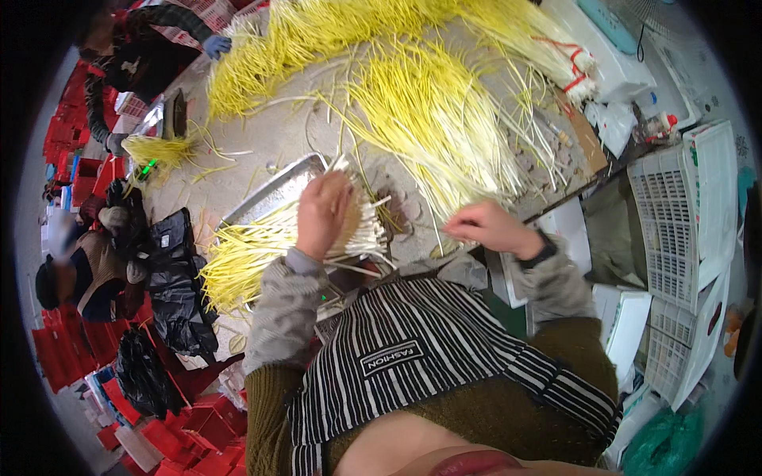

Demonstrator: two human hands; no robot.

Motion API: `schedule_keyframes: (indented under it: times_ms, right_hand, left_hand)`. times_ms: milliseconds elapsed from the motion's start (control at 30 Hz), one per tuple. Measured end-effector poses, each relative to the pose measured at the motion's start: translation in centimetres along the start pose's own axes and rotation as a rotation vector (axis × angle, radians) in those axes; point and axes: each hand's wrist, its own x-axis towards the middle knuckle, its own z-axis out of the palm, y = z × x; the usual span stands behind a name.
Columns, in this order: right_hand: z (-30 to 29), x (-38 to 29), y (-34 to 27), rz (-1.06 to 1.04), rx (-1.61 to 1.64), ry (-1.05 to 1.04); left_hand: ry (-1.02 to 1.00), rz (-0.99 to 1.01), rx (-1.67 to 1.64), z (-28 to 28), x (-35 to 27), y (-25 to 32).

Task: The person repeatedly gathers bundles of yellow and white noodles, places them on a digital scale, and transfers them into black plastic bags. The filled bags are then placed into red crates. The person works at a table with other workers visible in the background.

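Note:
My left hand [326, 211] lies over the white stem ends of a bundle of yellow chives [262, 245], which rests on a metal tray [268, 193]; whether its fingers grip any stems is hidden. To the right, my right hand [479, 226] is by the lower white ends of a large loose pile of yellow chives [440, 119], its fingers curled; I cannot tell if a stem is between them. More yellow chives [357, 21] are heaped along the far side of the table [238, 140]. A red tie [574, 65] binds stems at the upper right.
A co-worker's gloved hand [216, 46] touches the far heap; the other glove [116, 144] is by a small bundle. Black plastic bags [175, 279] hang at the left edge. White plastic crates [664, 232] and a foam box [619, 68] stand right. Red crates [211, 419] lie lower left.

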Motion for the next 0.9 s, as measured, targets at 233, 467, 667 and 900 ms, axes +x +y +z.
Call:
schedule_keyframes:
  times_ms: [233,467,667,900]
  right_hand:
    - [-2.4,-14.9,1.3,0.829,-0.877,-0.059]
    - [2.5,-4.5,1.0,0.258,-0.333,0.357]
    - [8.8,14.6,1.0,0.062,0.453,0.479]
    - [8.4,18.2,1.6,0.193,0.602,0.276]
  left_hand:
    - [-0.347,-0.198,0.066,-0.7,2.1,-5.1]
    - [-0.539,-0.655,-0.415,-2.5,3.5,-8.7]
    - [-0.644,-0.747,-0.488,-3.2,3.4,-8.7]
    - [-0.569,-0.56,-0.622,-5.1,1.3,-8.9]
